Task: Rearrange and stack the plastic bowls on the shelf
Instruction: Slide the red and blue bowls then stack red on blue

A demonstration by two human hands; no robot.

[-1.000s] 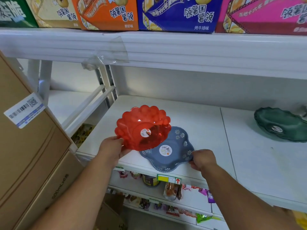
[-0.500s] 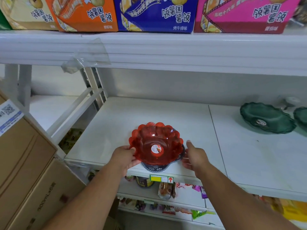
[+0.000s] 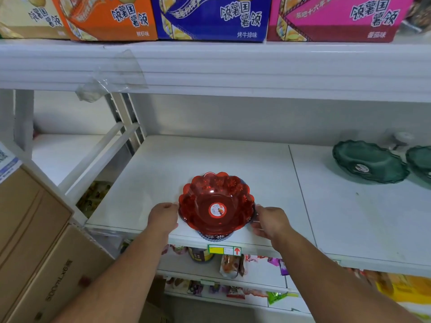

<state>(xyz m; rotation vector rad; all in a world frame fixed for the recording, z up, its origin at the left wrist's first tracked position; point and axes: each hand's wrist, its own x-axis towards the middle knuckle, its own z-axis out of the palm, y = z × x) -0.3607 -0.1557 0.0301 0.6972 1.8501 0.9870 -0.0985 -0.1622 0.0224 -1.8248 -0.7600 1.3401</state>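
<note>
The red bowl (image 3: 215, 205) now sits nested on top of the blue bowl (image 3: 215, 236), of which only a dark, flower-printed sliver of rim shows beneath the red bowl's near edge; both rest on the white shelf (image 3: 163, 178), close to its front lip and just behind the yellow price tag (image 3: 224, 249). So the first stack looks made, though it seems not yet let go: the left hand (image 3: 163, 216) is at the red bowl's left side, fingers curled toward the rim and touching or almost touching it, and the right hand (image 3: 270, 221) is at the right side, loosely curled with its fingers down by the rim of the lower bowl. Whether either hand actually pinches a rim or merely steadies the pair is hard to tell from this angle, since the fingertips are hidden behind the knuckles. What is left, by my reading, is well to the right of the red bowl: a green bowl (image 3: 369, 162) stands alone toward the back of the shelf, and a second green bowl (image 3: 421, 163), cut off by the picture's edge, sits just beside it. These two remain unstacked and apart from the red-and-blue pair, so the task is perhaps half done.
</note>
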